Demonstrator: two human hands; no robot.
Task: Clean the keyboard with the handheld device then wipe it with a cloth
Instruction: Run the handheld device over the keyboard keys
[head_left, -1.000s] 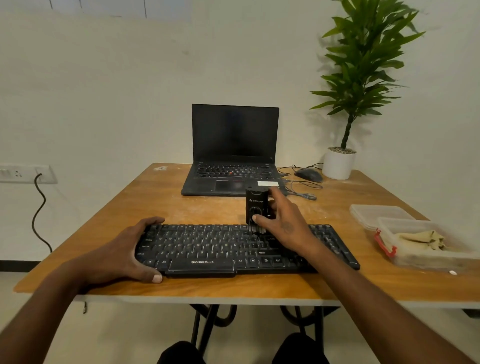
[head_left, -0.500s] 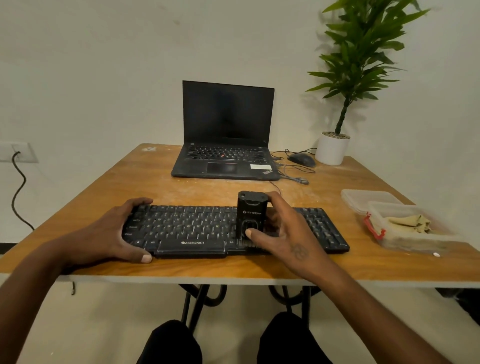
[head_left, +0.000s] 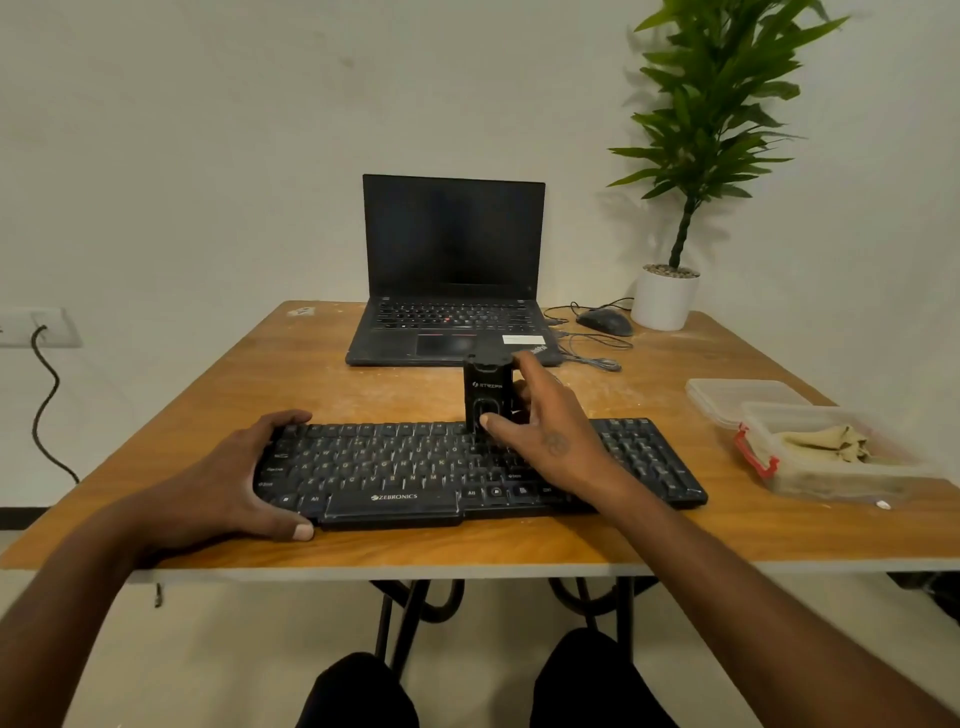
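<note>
Tabletop: hands (head_left: 550, 431) on keyboard (head_left: 639, 457), device (head_left: 485, 395)

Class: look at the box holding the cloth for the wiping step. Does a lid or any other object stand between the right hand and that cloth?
Nothing visible does. The box is open, its lid lies behind it, and bare table separates it from the right hand.

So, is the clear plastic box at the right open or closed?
Open: the clear plastic box has no cover, its flat clear lid lies behind it.
</note>
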